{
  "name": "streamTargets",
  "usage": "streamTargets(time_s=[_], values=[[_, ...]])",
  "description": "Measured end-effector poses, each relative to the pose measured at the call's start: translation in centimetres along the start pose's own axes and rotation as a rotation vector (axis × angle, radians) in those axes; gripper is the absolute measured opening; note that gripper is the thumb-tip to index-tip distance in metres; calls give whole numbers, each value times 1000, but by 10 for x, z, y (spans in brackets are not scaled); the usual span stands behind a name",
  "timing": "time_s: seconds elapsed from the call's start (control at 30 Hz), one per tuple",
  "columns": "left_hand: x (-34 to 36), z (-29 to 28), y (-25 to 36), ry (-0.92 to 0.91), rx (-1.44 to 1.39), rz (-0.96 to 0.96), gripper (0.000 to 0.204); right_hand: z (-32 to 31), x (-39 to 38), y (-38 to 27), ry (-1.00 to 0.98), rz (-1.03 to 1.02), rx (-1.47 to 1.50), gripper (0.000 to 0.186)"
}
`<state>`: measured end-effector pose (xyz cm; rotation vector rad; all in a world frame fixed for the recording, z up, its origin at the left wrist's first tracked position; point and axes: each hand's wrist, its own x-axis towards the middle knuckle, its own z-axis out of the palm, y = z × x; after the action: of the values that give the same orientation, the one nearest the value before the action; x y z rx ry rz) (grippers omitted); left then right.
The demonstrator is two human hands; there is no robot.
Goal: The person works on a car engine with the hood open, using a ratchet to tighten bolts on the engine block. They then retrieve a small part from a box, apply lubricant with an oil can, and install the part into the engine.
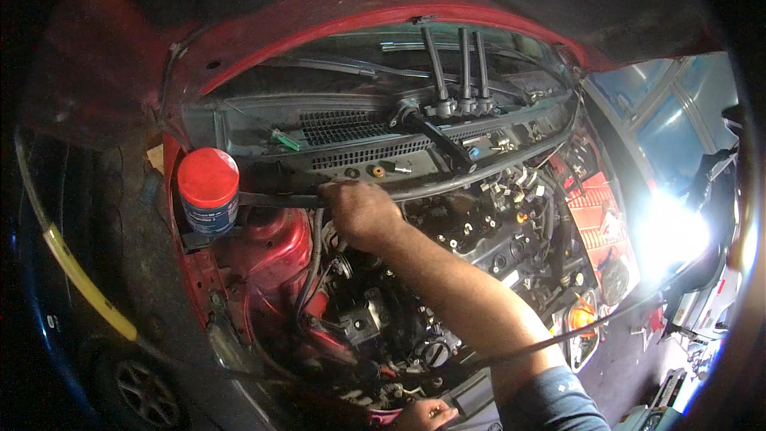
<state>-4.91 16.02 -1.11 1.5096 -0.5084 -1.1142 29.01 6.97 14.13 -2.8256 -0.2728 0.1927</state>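
Observation:
My right hand [363, 214] reaches across the engine bay to the rear rubber seal [279, 200]. Its fingers are curled closed, and whatever they grip is hidden. Low in the picture, my left hand [427, 415] is partly cut off by the edge. Its fingers are pressed together beside a small brass-coloured spot I cannot make out. Just beyond my right hand, an orange ringed fitting [378, 171] and a small metal socket [402, 169] lie on the ledge. Below the forearm spreads the opened engine [495, 255].
Several ignition coils [465, 72] stand or lie on the cowl, near a green piece [285, 140]. A red-lidded blue tub [209, 183] sits at left. A red tray [594, 207] and bright work lamp [670, 231] are right. A cable with a yellow sleeve [88, 287] crosses the front.

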Motion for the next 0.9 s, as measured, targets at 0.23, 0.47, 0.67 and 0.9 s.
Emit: streamTargets(time_s=[0.23, 0.47, 0.67, 0.9], values=[[2, -7, -2, 50, 235, -25, 35, 51, -121, 28, 460, -143, 298, 45], [0, 5, -13, 67, -76, 113, 33, 127, -397, 88, 475, 684, 561, 24], [-11, 4, 1, 76, 157, 292, 34, 152, -550, 55, 413, 918, 677, 20], [-73, 33, -8, 493, 460, 457, 36, 161, -607, 64, 350, 737, 797, 21]])
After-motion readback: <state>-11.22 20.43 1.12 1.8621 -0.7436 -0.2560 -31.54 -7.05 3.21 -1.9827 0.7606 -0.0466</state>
